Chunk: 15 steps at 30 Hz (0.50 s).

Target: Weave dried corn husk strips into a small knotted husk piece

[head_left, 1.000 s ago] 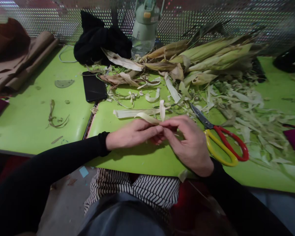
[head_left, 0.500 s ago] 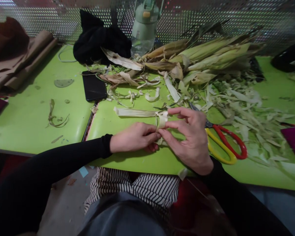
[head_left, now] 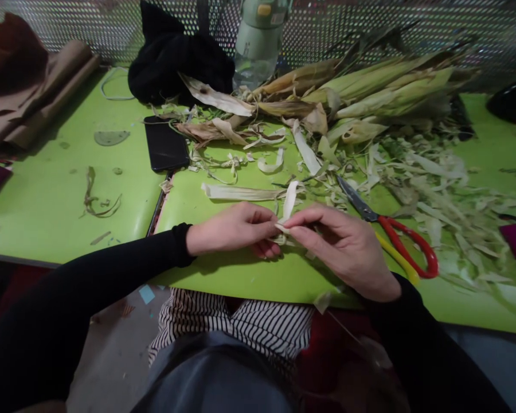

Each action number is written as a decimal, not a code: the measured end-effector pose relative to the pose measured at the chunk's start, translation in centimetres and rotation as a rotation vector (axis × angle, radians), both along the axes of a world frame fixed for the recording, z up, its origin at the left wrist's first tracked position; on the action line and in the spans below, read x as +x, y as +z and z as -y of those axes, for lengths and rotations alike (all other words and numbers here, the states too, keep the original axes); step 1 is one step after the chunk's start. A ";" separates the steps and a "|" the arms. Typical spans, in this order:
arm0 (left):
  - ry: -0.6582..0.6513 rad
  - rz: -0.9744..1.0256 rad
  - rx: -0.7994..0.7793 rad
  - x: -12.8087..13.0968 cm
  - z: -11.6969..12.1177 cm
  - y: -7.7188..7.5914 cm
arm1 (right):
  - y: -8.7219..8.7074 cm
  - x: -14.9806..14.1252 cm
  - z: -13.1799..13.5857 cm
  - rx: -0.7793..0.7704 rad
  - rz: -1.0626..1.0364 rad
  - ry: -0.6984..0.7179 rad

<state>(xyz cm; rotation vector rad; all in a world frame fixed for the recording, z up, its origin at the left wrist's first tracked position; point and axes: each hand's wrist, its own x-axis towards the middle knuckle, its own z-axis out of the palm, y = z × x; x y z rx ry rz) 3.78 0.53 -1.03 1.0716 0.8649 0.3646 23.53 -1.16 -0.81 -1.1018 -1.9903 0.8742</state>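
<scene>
Both hands meet over the green table near its front edge. My left hand (head_left: 241,229) is closed, its thumb and forefinger pinching a pale corn husk strip (head_left: 289,201). From the right, my right hand (head_left: 341,246) pinches the same strip between thumb and forefinger close to the left fingertips. One end of the strip stands up above the fingers; some of it is hidden by them. Just beyond the hands a flat husk piece (head_left: 241,193) lies crosswise. Scissors (head_left: 380,221) with one red and one yellow handle lie open to the right of my right hand, which partly covers the yellow handle.
Whole corn husks (head_left: 382,94) are heaped at the back, with husk scraps (head_left: 438,189) spread to the right. A phone (head_left: 167,143), a black cloth bundle (head_left: 180,69) and a bottle (head_left: 258,46) stand or lie behind. Brown paper (head_left: 38,97) lies left, near a protractor (head_left: 112,137).
My right fingers have closed from a spread grip into a pinch, and that hand has shifted slightly right. The strip's free end now stands up. The scissors' blades show more.
</scene>
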 end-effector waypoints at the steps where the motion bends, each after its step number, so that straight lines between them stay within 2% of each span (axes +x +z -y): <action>1: 0.000 -0.002 -0.020 -0.1 0.0 0.2 | 0.2 0.1 -0.2 0.025 0.031 0.032; 7: -0.018 -0.003 -0.067 -0.3 0.0 0.7 | 0.8 0.8 -0.9 0.135 0.186 0.239; 15: 0.023 0.033 -0.059 -0.5 -0.2 0.0 | 0.1 1.0 -1.1 0.249 0.297 0.254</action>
